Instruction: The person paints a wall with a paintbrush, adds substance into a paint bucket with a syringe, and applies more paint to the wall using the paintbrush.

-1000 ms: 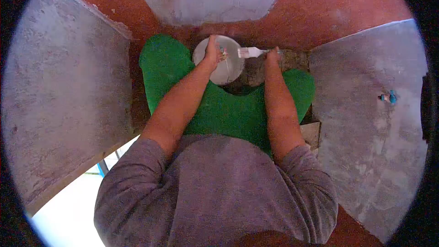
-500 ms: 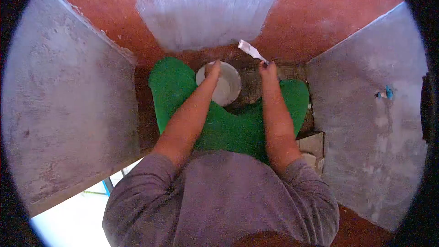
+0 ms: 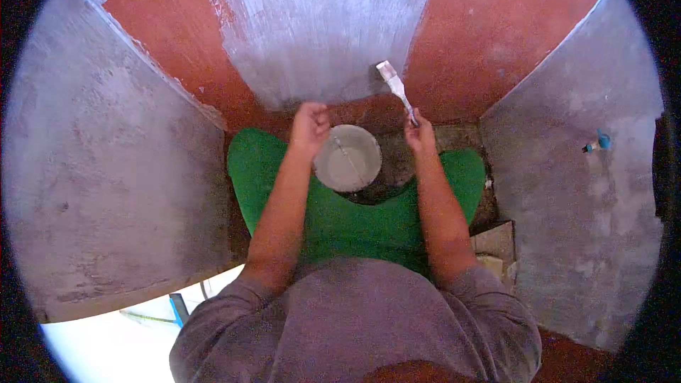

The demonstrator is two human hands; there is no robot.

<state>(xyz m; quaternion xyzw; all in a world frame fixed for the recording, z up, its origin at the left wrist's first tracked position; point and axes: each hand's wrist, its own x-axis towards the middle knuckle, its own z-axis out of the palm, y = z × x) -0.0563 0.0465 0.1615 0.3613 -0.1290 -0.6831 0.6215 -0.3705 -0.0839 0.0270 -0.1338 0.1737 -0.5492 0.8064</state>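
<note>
A paint brush [image 3: 394, 85] with a pale, coated head is gripped by its handle in my right hand [image 3: 420, 132], bristles pointing up toward the wall in front. Left of it, my left hand [image 3: 309, 128] hovers beside the upper left rim of a whitish bucket [image 3: 347, 186]. Its fingers are loosely curled, slightly blurred, and nothing shows in them. Inside the bucket is a greyish-white substance, and a thin handle or stick seems to cross the opening. The bucket stands between my bent knees in green trousers [image 3: 255, 170].
The red front wall [image 3: 482, 35] bears a broad whitish coated patch [image 3: 319, 21]. Grey walls close in on the left [image 3: 128, 170] and right [image 3: 567, 213]. A blue tap-like fitting [image 3: 601, 142] juts from the right wall. A box-like object [image 3: 495, 241] lies by my right side.
My left hand has moved off the bucket to its left side. The brush has tilted more upright in my right hand. The whole view has shifted, with the bucket now lower in it.
</note>
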